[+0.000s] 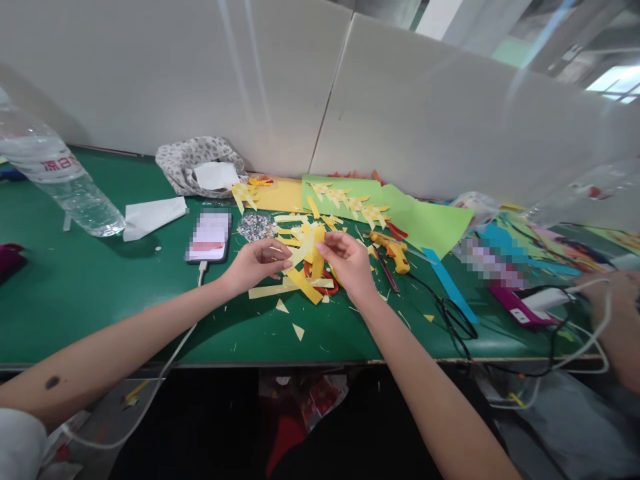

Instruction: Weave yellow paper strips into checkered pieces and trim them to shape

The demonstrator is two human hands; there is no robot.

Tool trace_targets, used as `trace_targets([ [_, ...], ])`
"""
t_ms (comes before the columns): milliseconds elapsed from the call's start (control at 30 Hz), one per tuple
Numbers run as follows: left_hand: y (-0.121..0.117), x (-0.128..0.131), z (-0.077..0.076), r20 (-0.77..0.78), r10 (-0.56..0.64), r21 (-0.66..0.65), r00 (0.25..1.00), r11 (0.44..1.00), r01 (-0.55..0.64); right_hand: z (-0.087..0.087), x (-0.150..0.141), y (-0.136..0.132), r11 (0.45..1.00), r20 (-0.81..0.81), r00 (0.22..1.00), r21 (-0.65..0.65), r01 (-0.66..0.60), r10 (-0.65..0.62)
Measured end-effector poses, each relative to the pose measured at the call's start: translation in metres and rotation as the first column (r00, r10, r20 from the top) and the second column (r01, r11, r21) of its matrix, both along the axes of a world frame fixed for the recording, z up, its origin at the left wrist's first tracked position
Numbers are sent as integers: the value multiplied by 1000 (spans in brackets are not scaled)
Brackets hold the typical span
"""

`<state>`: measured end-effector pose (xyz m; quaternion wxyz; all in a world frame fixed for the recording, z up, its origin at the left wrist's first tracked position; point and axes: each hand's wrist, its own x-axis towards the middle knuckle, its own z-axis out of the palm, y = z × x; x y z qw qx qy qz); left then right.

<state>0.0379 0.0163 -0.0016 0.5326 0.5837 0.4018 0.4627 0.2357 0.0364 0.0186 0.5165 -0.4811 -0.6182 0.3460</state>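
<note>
Woven yellow and pale yellow paper strips (319, 257) are held between my two hands, just over the table. On their left side, my left hand (257, 263) pinches a pale strip between thumb and fingers. Opposite it, my right hand (351, 265) grips a deeper yellow strip, with its thumb on top. Loose pale strips (270, 291) lie below the hands, and more cut strips are heaped behind. Red-handled scissors (330, 289) show partly from under the strips. Woven yellow paper fish shapes (347, 202) rest on a green sheet (425, 217) farther back.
A yellow glue gun (397, 253) with a black cord and a dark pen (387, 270) lie right of my hands. Leftward are a charging phone (209, 235), a water bottle (63, 177) and a patterned cloth bag (183, 163). Another person's arm (617, 320) is at far right.
</note>
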Motion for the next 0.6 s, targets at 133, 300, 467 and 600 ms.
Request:
trace_targets([
  [133,0,0,0,-9,9,-22,1000,1000,-10,0,0,0,999,-27,1000,-40,-1,0],
  [300,0,0,0,-51,23,-52,998,998,-25,9,0,-6,987,-106,993,-149,-65,49],
  [467,1,0,0,-53,29,-61,998,998,-32,9,2,-5,996,-56,998,-85,-16,12],
  [600,0,1,2,-48,37,-54,998,998,-39,3,4,-1,1000,-36,999,-13,21,-21],
])
